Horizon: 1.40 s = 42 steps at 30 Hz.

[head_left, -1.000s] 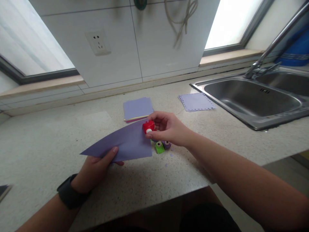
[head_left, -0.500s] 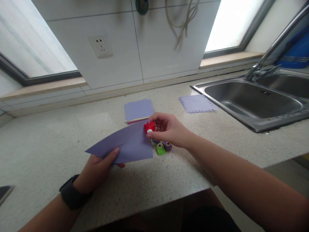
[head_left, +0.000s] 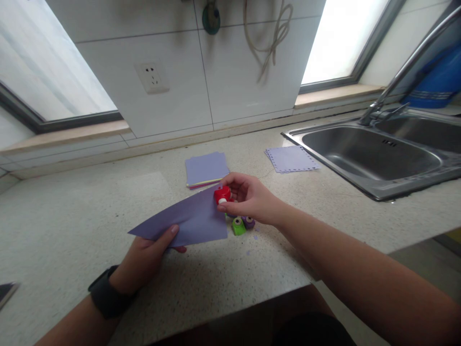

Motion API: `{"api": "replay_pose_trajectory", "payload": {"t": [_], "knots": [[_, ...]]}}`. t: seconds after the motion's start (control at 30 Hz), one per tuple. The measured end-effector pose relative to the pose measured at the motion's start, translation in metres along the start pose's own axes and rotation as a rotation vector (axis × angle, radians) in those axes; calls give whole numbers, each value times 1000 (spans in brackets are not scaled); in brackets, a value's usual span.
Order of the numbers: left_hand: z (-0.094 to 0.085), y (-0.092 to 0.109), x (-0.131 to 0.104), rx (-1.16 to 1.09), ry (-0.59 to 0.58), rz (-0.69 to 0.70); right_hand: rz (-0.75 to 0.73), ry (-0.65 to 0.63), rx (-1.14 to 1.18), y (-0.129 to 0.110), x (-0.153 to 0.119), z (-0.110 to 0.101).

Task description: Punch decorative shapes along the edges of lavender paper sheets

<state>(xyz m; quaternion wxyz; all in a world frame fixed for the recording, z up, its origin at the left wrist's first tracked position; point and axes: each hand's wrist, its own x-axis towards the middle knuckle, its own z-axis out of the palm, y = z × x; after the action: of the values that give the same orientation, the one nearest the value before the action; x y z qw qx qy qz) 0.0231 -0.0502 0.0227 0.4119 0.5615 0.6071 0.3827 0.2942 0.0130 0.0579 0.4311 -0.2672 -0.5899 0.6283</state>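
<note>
My left hand (head_left: 149, 254) pinches the lower left part of a purple sheet of paper (head_left: 196, 218), thumb on top and fingers underneath. The sheet is held above the counter and bends slightly. At its upper right edge, my right hand (head_left: 248, 197) grips a red craft paper punch (head_left: 222, 194) with a white button, thumb at the button. Whether the button is pressed down I cannot tell. Below the right hand, a green punch (head_left: 238, 226) and a purple punch (head_left: 248, 221) sit on the counter, partly hidden, with small purple paper bits (head_left: 255, 237) beside them.
Behind my hands lies a stack of coloured paper (head_left: 207, 168), purple on top. Further right are purple sheets with punched edges (head_left: 292, 158), close to the steel sink (head_left: 382, 192) and its faucet (head_left: 391, 91). A dark flat object (head_left: 6, 292) shows at the left edge.
The view has tilted up slightly, so the counter things appear a little lower. Both hands keep their hold, and the red punch has tipped slightly at the paper's edge.
</note>
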Motion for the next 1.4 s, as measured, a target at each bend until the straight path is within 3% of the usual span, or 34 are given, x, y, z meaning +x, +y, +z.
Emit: {"api": "replay_pose_trajectory", "payload": {"t": [0.43, 0.8, 1.4], "knots": [[-3, -9, 3, 69, -9, 45, 28, -24, 11, 3, 1, -1], [-3, -4, 1, 176, 3, 100, -60, -23, -39, 5, 0, -1], [-6, -15, 2, 156, -3, 50, -92, -44, -81, 7, -1, -3]]}}
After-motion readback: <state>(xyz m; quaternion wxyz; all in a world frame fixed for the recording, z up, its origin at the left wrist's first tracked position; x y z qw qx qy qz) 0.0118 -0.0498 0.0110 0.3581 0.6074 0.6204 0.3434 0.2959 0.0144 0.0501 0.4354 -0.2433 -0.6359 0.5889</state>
